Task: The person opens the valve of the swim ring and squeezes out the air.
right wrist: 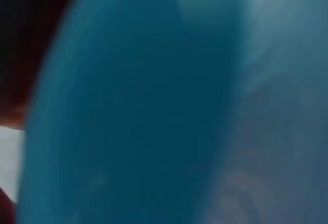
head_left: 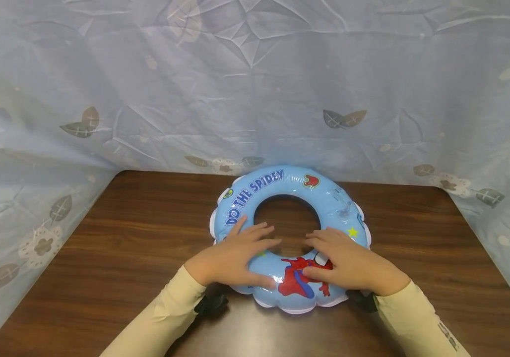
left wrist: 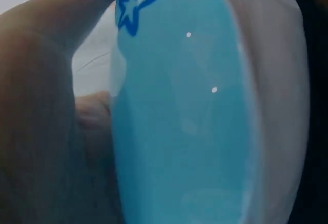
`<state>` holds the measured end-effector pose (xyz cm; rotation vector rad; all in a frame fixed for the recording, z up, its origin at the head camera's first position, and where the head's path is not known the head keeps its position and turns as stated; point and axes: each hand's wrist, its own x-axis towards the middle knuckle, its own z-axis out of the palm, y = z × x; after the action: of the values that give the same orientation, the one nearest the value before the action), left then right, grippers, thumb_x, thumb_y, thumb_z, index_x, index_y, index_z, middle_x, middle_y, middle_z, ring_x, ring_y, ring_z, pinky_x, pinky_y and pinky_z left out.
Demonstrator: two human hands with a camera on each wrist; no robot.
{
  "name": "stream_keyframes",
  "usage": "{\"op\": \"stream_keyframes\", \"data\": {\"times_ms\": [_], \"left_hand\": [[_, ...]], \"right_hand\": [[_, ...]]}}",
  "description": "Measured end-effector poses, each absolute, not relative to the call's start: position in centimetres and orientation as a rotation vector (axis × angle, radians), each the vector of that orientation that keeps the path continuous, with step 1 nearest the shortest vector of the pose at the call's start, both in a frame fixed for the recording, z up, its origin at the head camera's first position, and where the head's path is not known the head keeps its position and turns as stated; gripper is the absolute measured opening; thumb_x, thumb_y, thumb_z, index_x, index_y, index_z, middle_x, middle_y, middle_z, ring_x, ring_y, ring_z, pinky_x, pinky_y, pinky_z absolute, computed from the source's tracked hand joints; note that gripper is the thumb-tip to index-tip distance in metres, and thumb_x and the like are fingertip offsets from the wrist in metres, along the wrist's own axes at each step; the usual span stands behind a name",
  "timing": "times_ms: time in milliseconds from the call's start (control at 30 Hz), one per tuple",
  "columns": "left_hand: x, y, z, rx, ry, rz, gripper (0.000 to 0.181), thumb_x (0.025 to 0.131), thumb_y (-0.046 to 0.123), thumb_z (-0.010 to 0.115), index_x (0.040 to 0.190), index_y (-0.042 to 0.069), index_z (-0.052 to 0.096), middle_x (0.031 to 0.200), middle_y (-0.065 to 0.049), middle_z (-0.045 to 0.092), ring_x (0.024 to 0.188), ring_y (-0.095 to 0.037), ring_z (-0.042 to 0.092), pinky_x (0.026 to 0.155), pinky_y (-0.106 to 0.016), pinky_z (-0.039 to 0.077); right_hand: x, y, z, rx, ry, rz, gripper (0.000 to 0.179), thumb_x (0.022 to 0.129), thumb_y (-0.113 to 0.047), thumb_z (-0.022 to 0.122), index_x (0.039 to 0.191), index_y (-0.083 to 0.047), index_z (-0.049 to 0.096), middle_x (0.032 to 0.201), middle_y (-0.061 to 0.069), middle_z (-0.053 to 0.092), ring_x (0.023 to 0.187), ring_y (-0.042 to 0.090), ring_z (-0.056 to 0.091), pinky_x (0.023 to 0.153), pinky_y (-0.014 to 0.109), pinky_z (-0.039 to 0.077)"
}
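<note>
Lower centre: inflatable ring | left hand: fingers spread, touching its lower left | right hand: fingers extended, touching its lower right

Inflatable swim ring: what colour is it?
The swim ring is light blue with a white scalloped edge, clearest in the head view.

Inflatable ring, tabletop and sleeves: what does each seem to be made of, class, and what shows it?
Inflatable ring: probably thin plastic, glossy, from its bright highlights and puffed-up shape. Tabletop: wood or wood-look laminate, smooth, with brown grain. Sleeves: likely fabric, matte, with soft folds.
</note>
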<state>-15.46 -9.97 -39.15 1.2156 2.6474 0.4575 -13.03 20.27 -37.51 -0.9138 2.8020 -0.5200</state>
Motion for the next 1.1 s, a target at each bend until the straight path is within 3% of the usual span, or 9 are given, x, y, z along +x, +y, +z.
{"op": "stream_keyframes", "data": {"times_ms": [133, 233, 500, 1100], "left_hand": [[-15.2, -9.7, -39.2, 1.184, 2.638, 0.386, 0.096, 0.083, 0.086, 0.053, 0.157, 0.025, 0.047, 0.167, -0.005, 0.035, 0.158, -0.025, 0.020, 0.123, -0.058, -0.012], [-15.0, -9.6, -39.1, 1.159, 2.624, 0.359, 0.096, 0.082, 0.087, 0.053, 0.155, 0.025, 0.049, 0.166, -0.005, 0.038, 0.158, -0.027, 0.021, 0.122, -0.059, -0.014], [-14.9, -9.4, -39.3, 1.134, 2.637, 0.323, 0.092, 0.082, 0.087, 0.053, 0.151, 0.026, 0.054, 0.158, -0.002, 0.049, 0.156, -0.028, 0.025, 0.122, -0.060, -0.013], [-14.6, -9.0, -39.4, 1.094, 2.645, 0.286, 0.092, 0.082, 0.085, 0.056, 0.151, 0.025, 0.054, 0.162, -0.005, 0.044, 0.156, -0.029, 0.024, 0.123, -0.060, -0.011]], "right_hand": [[-13.1, 20.0, -38.2, -0.967, 2.705, -0.469, 0.090, 0.087, -0.076, 0.060, 0.145, -0.007, 0.059, 0.153, 0.014, 0.052, 0.148, 0.041, 0.036, 0.122, 0.063, 0.016], [-13.1, 20.0, -38.4, -0.991, 2.669, -0.480, 0.097, 0.082, -0.079, 0.064, 0.147, -0.007, 0.057, 0.155, 0.015, 0.050, 0.150, 0.042, 0.032, 0.123, 0.064, 0.010], [-13.0, 19.7, -38.4, -0.922, 2.648, -0.474, 0.101, 0.080, -0.080, 0.063, 0.150, -0.007, 0.054, 0.157, 0.015, 0.047, 0.151, 0.042, 0.028, 0.123, 0.063, 0.006], [-12.6, 19.1, -38.0, -0.844, 2.628, -0.437, 0.104, 0.081, -0.077, 0.066, 0.154, -0.004, 0.047, 0.161, 0.019, 0.042, 0.153, 0.044, 0.023, 0.123, 0.064, 0.004]]}}
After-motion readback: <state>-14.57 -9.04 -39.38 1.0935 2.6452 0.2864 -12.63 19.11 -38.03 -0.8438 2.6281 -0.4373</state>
